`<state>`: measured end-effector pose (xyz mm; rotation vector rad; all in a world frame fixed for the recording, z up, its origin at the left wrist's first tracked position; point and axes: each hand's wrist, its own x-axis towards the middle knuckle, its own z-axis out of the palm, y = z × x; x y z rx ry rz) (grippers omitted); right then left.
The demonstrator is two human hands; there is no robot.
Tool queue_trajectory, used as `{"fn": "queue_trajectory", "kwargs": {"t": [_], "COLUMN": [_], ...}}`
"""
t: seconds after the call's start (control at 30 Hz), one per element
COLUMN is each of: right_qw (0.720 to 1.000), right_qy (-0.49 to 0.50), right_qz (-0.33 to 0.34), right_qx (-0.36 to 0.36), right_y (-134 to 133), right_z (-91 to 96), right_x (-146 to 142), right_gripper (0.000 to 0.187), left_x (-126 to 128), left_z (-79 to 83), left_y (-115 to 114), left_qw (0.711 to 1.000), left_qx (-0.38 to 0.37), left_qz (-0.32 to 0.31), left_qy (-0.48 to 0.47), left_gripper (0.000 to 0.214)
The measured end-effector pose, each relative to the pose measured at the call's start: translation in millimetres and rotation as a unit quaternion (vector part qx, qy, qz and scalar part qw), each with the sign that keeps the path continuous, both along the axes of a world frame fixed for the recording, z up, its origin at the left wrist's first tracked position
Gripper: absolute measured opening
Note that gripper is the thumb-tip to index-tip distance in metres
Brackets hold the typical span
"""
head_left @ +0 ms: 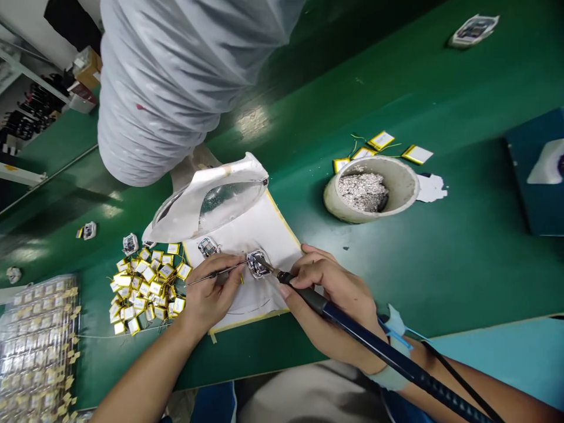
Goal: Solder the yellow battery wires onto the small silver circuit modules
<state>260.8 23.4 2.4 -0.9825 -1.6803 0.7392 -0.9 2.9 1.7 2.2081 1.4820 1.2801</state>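
Observation:
My right hand [337,299] is closed round the dark handle of a soldering iron [315,301], whose tip reaches a small white-cased circuit board [258,264] on the white sheet [282,235]. Pinched in my left hand [214,288] is a thin metal tool, likely tweezers [215,274], pointing at the board's left edge. A second small circuit board [208,247] lies just behind my left fingers. Over the back of the sheet stands a whitish hood with a clear window [227,202].
A heap of yellow-edged battery cells [145,285] lies left of the sheet. Further left is a clear tray [39,329] of parts. A cup of solder scraps [409,188] stands to the right, with several cells behind it. A wide grey duct [176,82] hangs above the hood.

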Motion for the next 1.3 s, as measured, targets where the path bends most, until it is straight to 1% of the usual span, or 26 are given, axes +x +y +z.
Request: {"fn": "queue_trajectory", "kwargs": {"t": [0.23,0.47,0.63,0.77,0.9,1.07,1.17,1.3], "right_qw": [1.0,1.0,1.0,1.0,1.0,1.0,1.0,1.0], "right_qy": [0.0,-0.002,-0.017,0.0,0.01,0.012,0.006,-0.001], "right_qz": [0.004,0.007,0.014,0.001,-0.009,-0.008,-0.004,0.002], "right_qx": [-0.002,-0.008,0.003,0.004,0.003,0.003,0.007,0.007], "right_y": [-0.5,-2.7,-1.1,-0.8,-1.4,-0.1,0.8,1.0], "right_z": [0.5,-3.1,-1.5,-0.7,-1.6,-0.2,0.8,0.9], "right_x": [-0.8,-1.7,0.1,1.0,-0.1,-2.0,-2.0,-1.7], "right_gripper": [0.028,0.026,0.026,0.028,0.028,0.027,0.027,0.028], "left_x": [0.5,1.0,0.2,0.0,-3.0,-5.3,-4.0,-2.0], "left_z": [2.2,2.1,1.7,-2.9,-9.1,-12.4,-11.4,-9.6], "left_y": [2.0,2.4,2.1,-1.3,-5.0,-4.3,-3.6,-3.3], "left_qw": [1.0,1.0,1.0,1.0,0.998,0.998,0.998,0.999], "left_qx": [-0.002,-0.002,-0.003,0.003,0.024,0.031,0.03,0.021], "left_qz": [-0.009,-0.009,-0.006,0.008,0.043,0.058,0.049,0.029], "left_qy": [0.006,0.012,0.028,0.011,-0.025,-0.006,0.007,0.015], "left_gripper": [0.012,0.012,0.009,0.008,0.012,0.01,0.01,0.018]}}
